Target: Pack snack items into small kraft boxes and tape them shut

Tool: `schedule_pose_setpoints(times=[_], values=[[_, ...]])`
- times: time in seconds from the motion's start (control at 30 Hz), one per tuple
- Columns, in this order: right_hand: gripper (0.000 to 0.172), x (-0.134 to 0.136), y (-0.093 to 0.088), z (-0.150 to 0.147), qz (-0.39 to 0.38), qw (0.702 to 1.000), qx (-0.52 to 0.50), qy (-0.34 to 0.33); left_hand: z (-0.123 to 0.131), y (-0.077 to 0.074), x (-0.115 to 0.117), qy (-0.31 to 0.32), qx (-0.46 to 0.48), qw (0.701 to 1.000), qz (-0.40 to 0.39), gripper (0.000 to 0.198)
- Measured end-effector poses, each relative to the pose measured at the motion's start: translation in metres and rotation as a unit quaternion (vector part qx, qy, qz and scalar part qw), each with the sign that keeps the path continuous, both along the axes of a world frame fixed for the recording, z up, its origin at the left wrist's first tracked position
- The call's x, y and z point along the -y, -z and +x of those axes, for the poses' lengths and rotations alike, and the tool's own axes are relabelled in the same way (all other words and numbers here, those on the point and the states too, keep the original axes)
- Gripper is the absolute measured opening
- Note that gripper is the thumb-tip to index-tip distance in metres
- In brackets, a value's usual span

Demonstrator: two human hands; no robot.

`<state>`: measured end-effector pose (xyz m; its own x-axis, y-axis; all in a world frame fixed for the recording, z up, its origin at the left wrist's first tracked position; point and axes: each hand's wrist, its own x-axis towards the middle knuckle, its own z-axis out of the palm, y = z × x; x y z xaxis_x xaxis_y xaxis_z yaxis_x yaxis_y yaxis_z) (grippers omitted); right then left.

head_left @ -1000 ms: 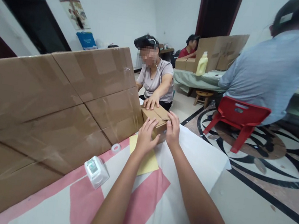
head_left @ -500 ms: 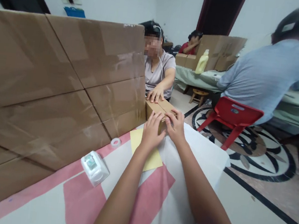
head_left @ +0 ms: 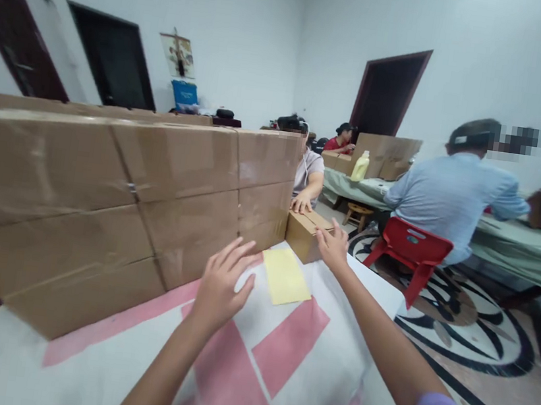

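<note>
A small cardboard box (head_left: 304,239) stands at the far end of the cloth-covered table, its top seam facing up. My right hand (head_left: 334,245) holds its near right top edge, fingers bent at the rim. My left hand (head_left: 224,283) hovers over the cloth to the left, fingers spread and nothing visible in them. Just behind its thumb shows a blurred white patch (head_left: 247,275), partly hidden. Flat on the table between my hands lies a yellow sheet of paper (head_left: 286,278). Across the box, a co-worker's hand (head_left: 302,203) rests on its far top end.
A tall wall of taped cardboard boxes (head_left: 188,185) lines the table's left side. To the right, a person in a blue shirt (head_left: 456,187) sits on a red chair (head_left: 417,245). A yellow bottle (head_left: 360,166) stands on the green-covered table (head_left: 527,253).
My left hand has left the box and moved left over the table. My right hand stays at the box's edge. The view has tilted up, and the white device is no longer visible.
</note>
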<state>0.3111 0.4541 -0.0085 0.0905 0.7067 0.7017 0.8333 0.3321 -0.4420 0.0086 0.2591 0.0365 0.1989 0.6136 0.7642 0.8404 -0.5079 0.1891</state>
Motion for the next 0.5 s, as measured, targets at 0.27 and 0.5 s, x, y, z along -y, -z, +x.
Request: schedule_pose_setpoints(times=[0.27,0.5], values=[[0.034,0.116,0.008,-0.207,0.096,0.951,0.013,-0.293,-0.211,0.011,0.143,-0.313,0.311,0.888,0.125,0.014],[0.027,0.236,0.008,-0.421,-0.035,0.781,-0.005,-0.624,-0.346,0.078,0.164,-0.486,0.439,0.744,0.135,0.033]])
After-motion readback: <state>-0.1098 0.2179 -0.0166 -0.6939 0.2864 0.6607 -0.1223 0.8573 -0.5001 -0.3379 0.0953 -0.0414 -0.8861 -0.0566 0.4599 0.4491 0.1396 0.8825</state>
